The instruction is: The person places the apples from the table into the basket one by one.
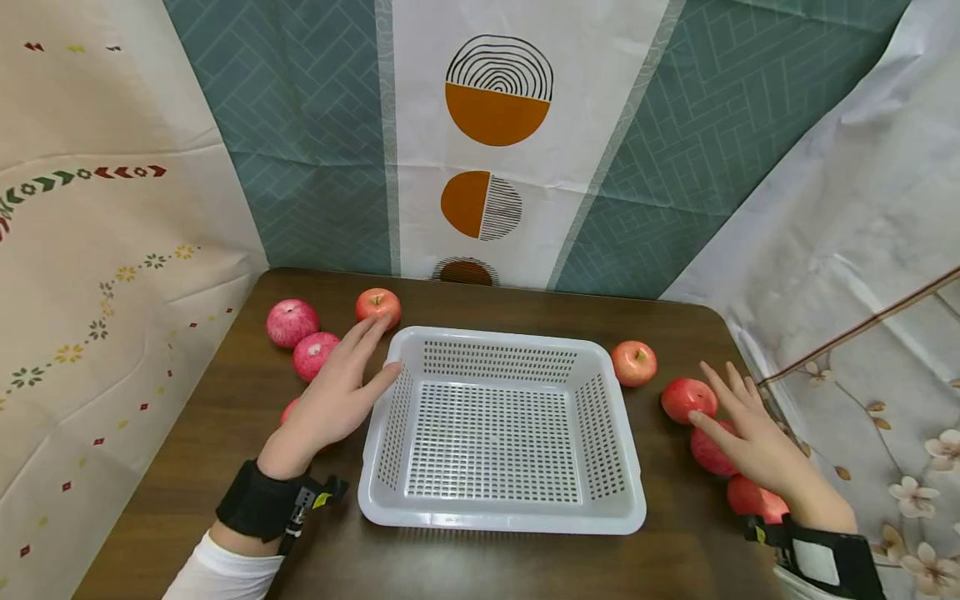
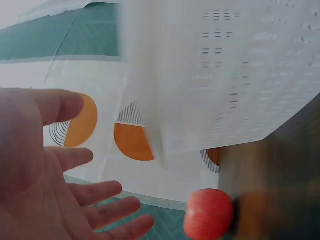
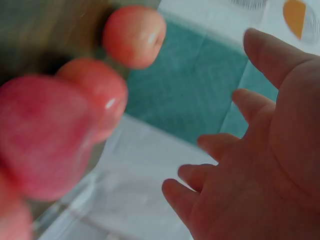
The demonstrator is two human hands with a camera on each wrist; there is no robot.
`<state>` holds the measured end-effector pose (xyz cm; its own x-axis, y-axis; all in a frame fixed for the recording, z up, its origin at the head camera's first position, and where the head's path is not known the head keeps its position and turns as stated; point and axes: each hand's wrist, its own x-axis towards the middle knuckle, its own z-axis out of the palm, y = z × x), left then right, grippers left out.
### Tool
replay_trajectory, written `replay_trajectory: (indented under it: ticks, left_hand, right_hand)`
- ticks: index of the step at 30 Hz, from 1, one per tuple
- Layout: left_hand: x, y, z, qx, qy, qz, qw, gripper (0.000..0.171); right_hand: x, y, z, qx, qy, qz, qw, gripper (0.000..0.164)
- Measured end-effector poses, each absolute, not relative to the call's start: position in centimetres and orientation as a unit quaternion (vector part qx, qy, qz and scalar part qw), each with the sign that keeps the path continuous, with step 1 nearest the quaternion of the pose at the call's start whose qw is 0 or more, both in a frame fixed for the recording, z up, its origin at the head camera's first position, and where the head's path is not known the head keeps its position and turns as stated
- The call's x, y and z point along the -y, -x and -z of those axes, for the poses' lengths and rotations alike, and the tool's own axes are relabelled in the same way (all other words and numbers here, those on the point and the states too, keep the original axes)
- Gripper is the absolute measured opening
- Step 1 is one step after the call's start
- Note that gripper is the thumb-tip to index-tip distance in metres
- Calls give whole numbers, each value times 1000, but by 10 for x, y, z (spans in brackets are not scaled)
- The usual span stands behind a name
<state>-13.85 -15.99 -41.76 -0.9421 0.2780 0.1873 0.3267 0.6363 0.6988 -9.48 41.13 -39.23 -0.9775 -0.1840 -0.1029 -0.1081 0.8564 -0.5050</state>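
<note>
A white perforated basket [image 1: 498,500] stands empty in the middle of a dark wooden table [image 1: 465,567]. My left hand [image 1: 362,360] hovers open just left of the basket, its fingers straight and reaching towards a red apple [image 1: 378,305]. Two pinker apples [image 1: 292,322] [image 1: 315,354] lie further left, and another [image 1: 288,410] is partly hidden under the palm. My right hand [image 1: 722,402] is open with spread fingers over three red apples [image 1: 686,397] [image 1: 707,454] [image 1: 752,498]. In the left wrist view the open left hand [image 2: 75,195] is beside the basket wall [image 2: 225,75] and one apple [image 2: 209,214]. The right wrist view shows the open right hand [image 3: 240,165] near blurred apples [image 3: 134,36] [image 3: 45,135].
One more apple [image 1: 633,362] lies alone by the basket's far right corner. Patterned cloth hangs behind the table [image 1: 495,167] and on both sides. The table's right edge runs close to the right-hand apples.
</note>
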Motion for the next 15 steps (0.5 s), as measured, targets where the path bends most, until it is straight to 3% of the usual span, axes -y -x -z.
replay_trajectory:
  ticks: [8,15]
  left_hand:
    - [153,123,435,896,112,427,39,74]
    - [142,121,445,902,63,427,14,77]
  right_hand:
    - [-455,48,419,-966,-8,252,63,88]
    - [-469,30,446,-974,-68,210,55,101]
